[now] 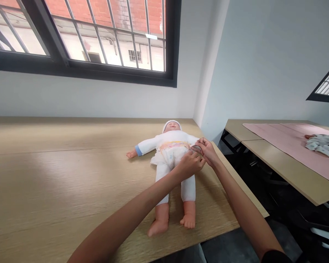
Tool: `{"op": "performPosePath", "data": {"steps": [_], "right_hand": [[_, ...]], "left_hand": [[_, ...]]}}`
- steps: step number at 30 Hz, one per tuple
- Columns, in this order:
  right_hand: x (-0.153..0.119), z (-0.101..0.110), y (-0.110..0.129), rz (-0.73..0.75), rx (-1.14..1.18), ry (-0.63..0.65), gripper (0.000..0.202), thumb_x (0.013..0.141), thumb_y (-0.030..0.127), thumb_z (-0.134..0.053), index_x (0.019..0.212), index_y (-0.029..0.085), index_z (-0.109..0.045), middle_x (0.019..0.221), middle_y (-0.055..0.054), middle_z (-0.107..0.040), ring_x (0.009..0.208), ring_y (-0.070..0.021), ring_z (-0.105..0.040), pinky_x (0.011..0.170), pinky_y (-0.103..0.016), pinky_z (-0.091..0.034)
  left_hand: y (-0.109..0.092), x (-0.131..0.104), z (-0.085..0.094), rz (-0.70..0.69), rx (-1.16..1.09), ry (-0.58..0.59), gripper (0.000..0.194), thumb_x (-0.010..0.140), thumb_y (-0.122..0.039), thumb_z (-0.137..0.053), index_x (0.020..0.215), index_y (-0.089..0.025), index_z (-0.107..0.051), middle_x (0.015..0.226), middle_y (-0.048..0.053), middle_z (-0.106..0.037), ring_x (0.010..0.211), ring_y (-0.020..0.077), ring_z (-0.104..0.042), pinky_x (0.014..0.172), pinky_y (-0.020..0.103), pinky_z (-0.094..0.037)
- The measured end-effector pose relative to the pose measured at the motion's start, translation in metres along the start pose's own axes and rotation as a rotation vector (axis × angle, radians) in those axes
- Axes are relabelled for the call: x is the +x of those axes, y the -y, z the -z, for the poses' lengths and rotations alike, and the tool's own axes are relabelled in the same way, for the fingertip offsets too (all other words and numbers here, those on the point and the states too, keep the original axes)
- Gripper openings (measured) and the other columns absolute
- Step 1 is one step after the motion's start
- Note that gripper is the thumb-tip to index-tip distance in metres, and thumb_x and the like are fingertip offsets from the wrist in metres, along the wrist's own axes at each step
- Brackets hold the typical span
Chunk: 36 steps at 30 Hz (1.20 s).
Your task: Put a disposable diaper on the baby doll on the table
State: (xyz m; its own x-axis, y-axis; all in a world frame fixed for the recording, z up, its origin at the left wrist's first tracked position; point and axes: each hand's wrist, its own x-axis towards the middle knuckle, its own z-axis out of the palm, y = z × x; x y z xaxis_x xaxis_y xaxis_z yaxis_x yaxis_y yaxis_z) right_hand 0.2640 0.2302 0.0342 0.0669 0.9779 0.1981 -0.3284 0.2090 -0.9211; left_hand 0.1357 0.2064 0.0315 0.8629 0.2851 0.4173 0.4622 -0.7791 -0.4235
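A baby doll in a white long-sleeved top, white leggings and a white cap lies on its back on the wooden table, bare feet towards me. Around its hips is a white diaper with a coloured waistband; its edge flares out at the left. My left hand is closed at the diaper's right side, over the top of the doll's leg. Just above it, my right hand pinches at the same side edge. A small greyish piece shows between my hands. The doll's arm on that side is partly hidden.
A second table stands at the right, past a gap, with a pink cloth and a bundled patterned garment on it. Behind my table rise a wall and a barred window.
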Motion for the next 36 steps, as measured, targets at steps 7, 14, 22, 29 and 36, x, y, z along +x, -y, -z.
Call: {"op": "performPosePath", "data": {"steps": [7, 14, 22, 29, 36], "right_hand": [[0.002, -0.007, -0.006, -0.006, -0.026, -0.013, 0.04, 0.059, 0.032, -0.078, 0.061, 0.02, -0.04, 0.067, 0.006, -0.047, 0.065, -0.0075, -0.052, 0.078, -0.027, -0.056], [0.008, -0.013, -0.021, 0.068, -0.181, 0.079, 0.037, 0.061, 0.04, -0.078, 0.066, 0.021, -0.047, 0.072, 0.003, -0.055, 0.075, -0.012, -0.059, 0.079, -0.028, -0.053], [0.0, -0.018, -0.005, 0.021, -0.053, 0.066, 0.039, 0.07, 0.056, -0.07, 0.08, 0.021, -0.056, 0.082, -0.001, -0.064, 0.085, -0.0163, -0.066, 0.081, -0.031, -0.054], [0.009, 0.004, 0.005, 0.04, 0.1, -0.22, 0.036, 0.068, 0.053, -0.073, 0.072, 0.021, -0.055, 0.068, 0.002, -0.06, 0.067, -0.0128, -0.064, 0.072, -0.026, -0.055], [0.009, 0.009, -0.011, -0.022, -0.08, -0.116, 0.034, 0.062, 0.045, -0.078, 0.07, 0.019, -0.059, 0.068, 0.002, -0.062, 0.063, -0.0102, -0.059, 0.064, -0.023, -0.051]], "left_hand": [[-0.003, 0.003, -0.008, -0.044, -0.066, 0.074, 0.023, 0.081, 0.001, -0.048, 0.079, -0.013, -0.066, 0.075, 0.007, -0.07, 0.074, 0.0194, -0.063, 0.077, 0.036, -0.047], [-0.006, -0.001, -0.019, -0.027, -0.135, 0.138, 0.02, 0.088, -0.012, -0.052, 0.081, -0.017, -0.07, 0.081, 0.005, -0.073, 0.082, 0.0209, -0.065, 0.082, 0.036, -0.047], [-0.008, 0.001, -0.012, -0.005, -0.119, 0.127, 0.02, 0.089, -0.012, -0.05, 0.089, -0.013, -0.07, 0.094, 0.008, -0.072, 0.104, 0.0239, -0.061, 0.096, 0.038, -0.044], [-0.012, -0.001, -0.004, 0.295, 0.064, 0.073, 0.042, 0.091, -0.04, -0.052, 0.11, -0.005, -0.066, 0.124, 0.023, -0.061, 0.124, 0.0407, -0.049, 0.101, 0.055, -0.036], [-0.008, -0.002, 0.003, 0.488, 0.006, 0.059, 0.053, 0.09, -0.047, -0.048, 0.123, -0.006, -0.058, 0.132, 0.026, -0.053, 0.131, 0.0436, -0.039, 0.1, 0.061, -0.033]]}}
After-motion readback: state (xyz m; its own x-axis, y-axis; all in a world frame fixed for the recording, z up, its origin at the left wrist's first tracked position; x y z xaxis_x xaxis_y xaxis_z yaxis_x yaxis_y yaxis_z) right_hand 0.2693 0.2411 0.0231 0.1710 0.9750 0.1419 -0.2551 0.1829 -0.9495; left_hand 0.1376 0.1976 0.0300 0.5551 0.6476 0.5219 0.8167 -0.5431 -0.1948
